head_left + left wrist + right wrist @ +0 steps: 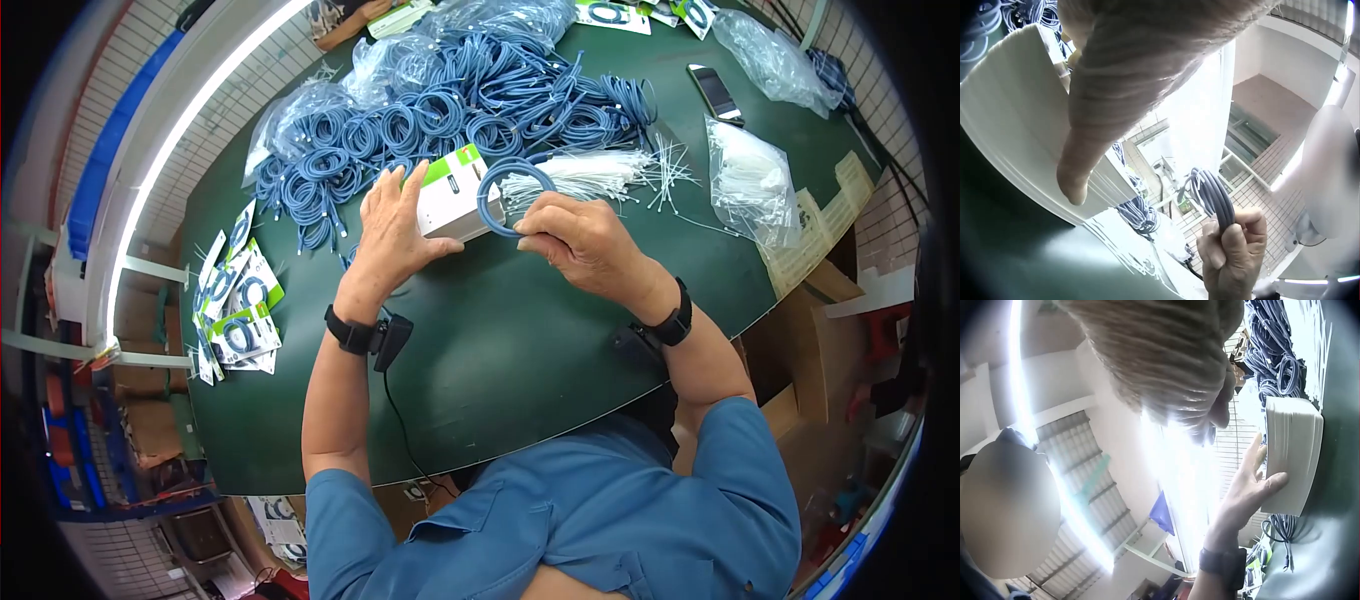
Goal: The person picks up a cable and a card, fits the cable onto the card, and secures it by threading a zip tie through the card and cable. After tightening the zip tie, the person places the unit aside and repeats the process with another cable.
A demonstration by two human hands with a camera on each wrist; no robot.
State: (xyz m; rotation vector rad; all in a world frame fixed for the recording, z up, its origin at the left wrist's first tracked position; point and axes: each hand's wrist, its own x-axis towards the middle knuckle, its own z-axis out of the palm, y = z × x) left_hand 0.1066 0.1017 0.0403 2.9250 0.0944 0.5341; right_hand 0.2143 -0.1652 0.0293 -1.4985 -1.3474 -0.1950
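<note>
A coiled blue cable is pinched between the thumb and fingers of my right hand, raised above the table. The left wrist view shows the same cable coil edge-on, its loops bunched together. My left hand is at the left end of a thick stack of white cards with green tops, its fingers and thumb spread apart. In the right wrist view, the left hand's thumb lies against the side of the card stack.
Many coiled blue cables are heaped behind the stack. Loose white cable ties lie right of it, with a bag of ties beyond. Carded cables are piled at left. A phone sits at the back right.
</note>
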